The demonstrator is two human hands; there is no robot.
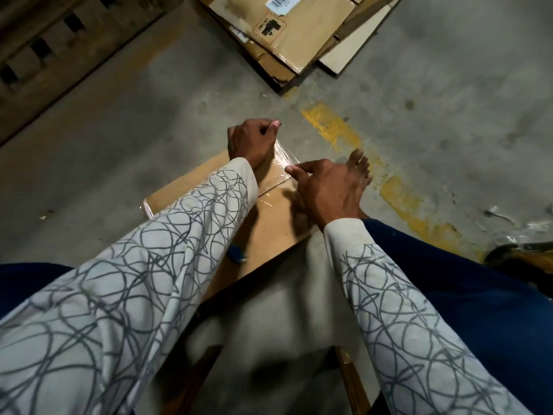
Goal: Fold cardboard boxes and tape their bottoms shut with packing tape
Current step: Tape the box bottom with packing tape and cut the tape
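A brown cardboard box point(269, 226) lies in front of me with its taped flaps facing up. Clear packing tape point(284, 157) runs along the flap seam and off the far edge. My left hand point(251, 142) is curled at that far edge, gripping the tape end; whether a roll is in it is hidden. My right hand point(323, 187) rests on the box top, with its thumb and forefinger pressing the tape near the seam. A blue object point(238, 256) peeks out under my left sleeve.
A stack of flattened cardboard boxes point(299, 34) lies on the concrete floor ahead. A worn yellow line point(374, 175) crosses the floor at right, next to my bare foot point(360, 166). Crumpled plastic scraps point(526, 226) lie at far right. Dark pallets point(45, 55) stand at upper left.
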